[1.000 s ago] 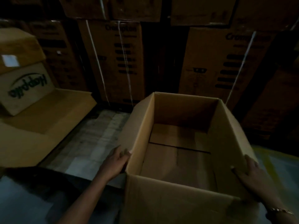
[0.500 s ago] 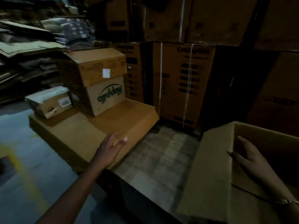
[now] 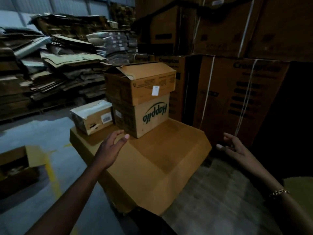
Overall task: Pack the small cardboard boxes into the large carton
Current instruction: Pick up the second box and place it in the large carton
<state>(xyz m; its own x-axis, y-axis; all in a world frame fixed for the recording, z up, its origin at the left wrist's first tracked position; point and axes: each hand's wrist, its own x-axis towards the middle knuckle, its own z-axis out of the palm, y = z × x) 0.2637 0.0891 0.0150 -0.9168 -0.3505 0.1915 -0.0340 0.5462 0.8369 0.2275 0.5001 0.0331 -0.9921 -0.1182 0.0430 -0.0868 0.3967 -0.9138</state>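
Brown corrugated card makes up all three small boxes, which stand in the middle of the frame on a broad flat box [image 3: 162, 160]: the Happilo box [image 3: 149, 114], printed upside down, a loose-flapped box [image 3: 140, 82] stacked on it and overhanging slightly, and a plastic-wrapped box [image 3: 92, 116] just beside them to the left. The left hand [image 3: 110, 150] reaches towards the Happilo box's near lower corner, fingers straight and spread, holding nothing and apparently not yet touching. The right hand [image 3: 235, 148] hangs in the air at centre right, off the flat box's edge, fingers loosely curled and empty, a bracelet [image 3: 278, 192] on its wrist. The step looks like a first pick-up. Lifting the lower box alone would likely tip the one above, so the top box probably should go first, gripped on opposite sides below the flaps. A sliver of pale cardboard [image 3: 299, 189] at the lower right edge may be the large carton; I cannot tell. Strapped cartons [image 3: 237, 92] rise behind, and flattened cardboard [image 3: 50, 70] is heaped at upper left.
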